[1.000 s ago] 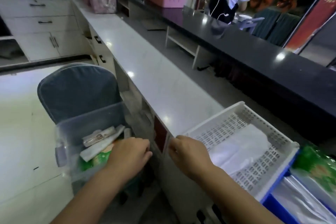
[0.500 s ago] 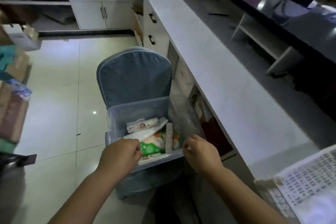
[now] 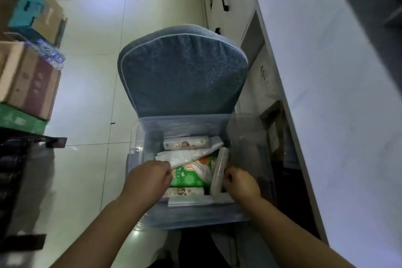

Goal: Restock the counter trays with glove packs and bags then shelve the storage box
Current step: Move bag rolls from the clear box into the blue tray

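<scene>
A clear plastic storage box [image 3: 185, 118] stands on a chair seat below me. In it lie a green glove pack [image 3: 191, 177], a white folded bag [image 3: 189, 155] across it, a small printed pack [image 3: 186, 142] at the back and another [image 3: 187, 192] at the front. A clear flat pack [image 3: 219, 172] stands on edge at the right. My left hand [image 3: 150, 178] is inside the box, fingers closed at the white bag's near corner. My right hand [image 3: 239, 183] is curled against the clear flat pack's edge.
The chair's blue padded back [image 3: 182, 72] rises behind the box. The white counter [image 3: 337, 72] runs along the right, with drawer fronts [image 3: 224, 2] beneath it. Stacked cardboard cartons [image 3: 30, 80] line the left side. Pale tiled floor lies between.
My view has swung down from the counter tray to the box. Both hands went from the box's near rim into the box, onto the packs.
</scene>
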Demonstrator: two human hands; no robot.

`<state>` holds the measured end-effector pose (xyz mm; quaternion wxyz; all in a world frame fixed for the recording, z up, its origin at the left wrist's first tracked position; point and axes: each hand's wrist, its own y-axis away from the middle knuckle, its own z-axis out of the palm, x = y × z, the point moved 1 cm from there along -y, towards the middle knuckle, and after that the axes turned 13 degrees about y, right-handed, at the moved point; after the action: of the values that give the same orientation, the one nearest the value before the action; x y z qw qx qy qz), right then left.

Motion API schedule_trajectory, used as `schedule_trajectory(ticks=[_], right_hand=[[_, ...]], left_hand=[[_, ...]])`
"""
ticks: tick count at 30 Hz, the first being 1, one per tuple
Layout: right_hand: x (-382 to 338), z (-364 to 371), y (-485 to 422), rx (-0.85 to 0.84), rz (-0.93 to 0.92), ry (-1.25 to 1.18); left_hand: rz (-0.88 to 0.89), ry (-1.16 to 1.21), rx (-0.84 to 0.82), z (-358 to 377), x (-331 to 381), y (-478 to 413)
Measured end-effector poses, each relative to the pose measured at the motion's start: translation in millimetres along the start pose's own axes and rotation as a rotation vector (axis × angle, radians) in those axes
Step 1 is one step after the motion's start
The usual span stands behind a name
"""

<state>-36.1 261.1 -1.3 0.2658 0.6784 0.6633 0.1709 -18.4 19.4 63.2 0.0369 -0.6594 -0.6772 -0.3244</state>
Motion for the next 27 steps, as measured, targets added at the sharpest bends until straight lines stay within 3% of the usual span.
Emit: schedule_trajectory(ticks=[4,7,10,20,27], right_hand=[[8,23,-49,-0.12,0.062,-0.211],[9,48,-81,-0.167,0.242,-0.354],[9,71,-110,-0.187,0.398,-0.29],[2,124,-155,0.005,0.571,-0.348],[9,140,-160,0.0,0.567,-0.456]], left_hand=[[-0.039,0.029,0.013,17,-10,-41],[-0.041,0.031,0.0,33,-23,-63],[-0.036,0.04,0.007,49,-38,-82],[0.021,0.091,-0.093,104,-72,-115],[0.062,0.087,-0.12,111,-82,-117]])
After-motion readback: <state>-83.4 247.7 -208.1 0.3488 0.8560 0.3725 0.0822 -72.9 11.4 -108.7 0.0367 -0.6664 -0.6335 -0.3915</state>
